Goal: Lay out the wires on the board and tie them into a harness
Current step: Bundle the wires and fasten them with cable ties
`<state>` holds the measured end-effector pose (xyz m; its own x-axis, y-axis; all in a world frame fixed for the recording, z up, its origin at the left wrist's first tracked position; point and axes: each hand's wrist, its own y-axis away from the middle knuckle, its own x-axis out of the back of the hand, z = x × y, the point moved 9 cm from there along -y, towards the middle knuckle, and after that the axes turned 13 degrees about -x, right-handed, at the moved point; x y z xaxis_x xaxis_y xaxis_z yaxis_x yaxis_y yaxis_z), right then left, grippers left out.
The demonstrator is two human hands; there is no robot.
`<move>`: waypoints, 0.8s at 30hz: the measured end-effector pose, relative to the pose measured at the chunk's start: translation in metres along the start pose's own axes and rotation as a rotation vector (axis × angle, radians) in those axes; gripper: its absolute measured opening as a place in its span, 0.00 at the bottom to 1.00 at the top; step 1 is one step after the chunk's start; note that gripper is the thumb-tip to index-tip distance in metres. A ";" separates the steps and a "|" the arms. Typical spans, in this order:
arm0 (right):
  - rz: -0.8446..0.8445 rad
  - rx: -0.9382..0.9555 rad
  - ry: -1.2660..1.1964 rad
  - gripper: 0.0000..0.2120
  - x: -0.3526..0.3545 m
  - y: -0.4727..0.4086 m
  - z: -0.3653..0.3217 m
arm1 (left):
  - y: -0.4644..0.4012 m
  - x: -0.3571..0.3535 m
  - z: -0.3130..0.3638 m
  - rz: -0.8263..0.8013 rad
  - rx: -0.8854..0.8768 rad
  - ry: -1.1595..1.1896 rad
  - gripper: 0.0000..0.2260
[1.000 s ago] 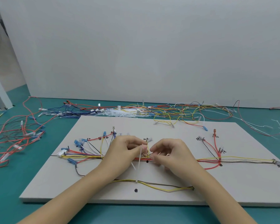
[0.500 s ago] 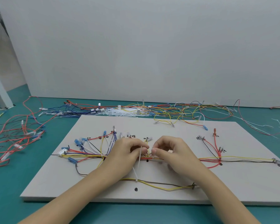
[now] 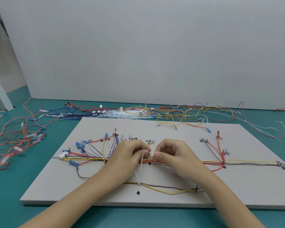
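Observation:
A pale board (image 3: 171, 129) lies on the teal table. A bundle of red, yellow and brown wires (image 3: 247, 162) runs along its middle, fanning out at the left to blue and white connectors (image 3: 62, 155). My left hand (image 3: 130, 153) pinches a white cable tie (image 3: 142, 159) that stands across the bundle at the board's centre. My right hand (image 3: 171, 152) pinches the bundle just right of the tie, fingertips nearly touching the left hand's. A second white tie (image 3: 137, 177) sits on a yellow and brown wire pair (image 3: 168, 190) nearer me.
Loose red, black and blue wires (image 3: 15, 137) sprawl on the table at the left. Behind the board lies a heap of wires and white cable ties (image 3: 122, 113). More wires (image 3: 262, 129) trail at the far right. A white wall stands behind.
Both hands have shifted slightly away from me along the bundle's centre. The white tie stays upright in my left fingers, and my right fingertips have come closer to it.

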<state>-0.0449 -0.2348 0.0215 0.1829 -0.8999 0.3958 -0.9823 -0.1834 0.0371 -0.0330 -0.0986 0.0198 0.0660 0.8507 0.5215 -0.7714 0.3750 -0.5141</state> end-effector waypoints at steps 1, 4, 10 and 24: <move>0.000 -0.003 -0.006 0.03 0.000 0.000 0.000 | 0.000 -0.001 0.001 -0.011 -0.010 -0.015 0.08; -0.004 -0.001 -0.008 0.03 0.000 0.000 0.000 | 0.000 -0.002 0.003 -0.029 -0.043 -0.041 0.08; -0.011 -0.009 -0.004 0.03 -0.002 0.000 -0.001 | 0.000 -0.001 0.002 -0.023 -0.061 -0.061 0.09; 0.097 0.096 0.195 0.07 -0.001 0.004 -0.007 | 0.007 -0.014 0.028 -0.221 -0.275 -0.493 0.04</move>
<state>-0.0490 -0.2313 0.0279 0.0678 -0.8234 0.5634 -0.9850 -0.1451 -0.0934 -0.0570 -0.1187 0.0282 -0.1455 0.4957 0.8562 -0.5765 0.6608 -0.4806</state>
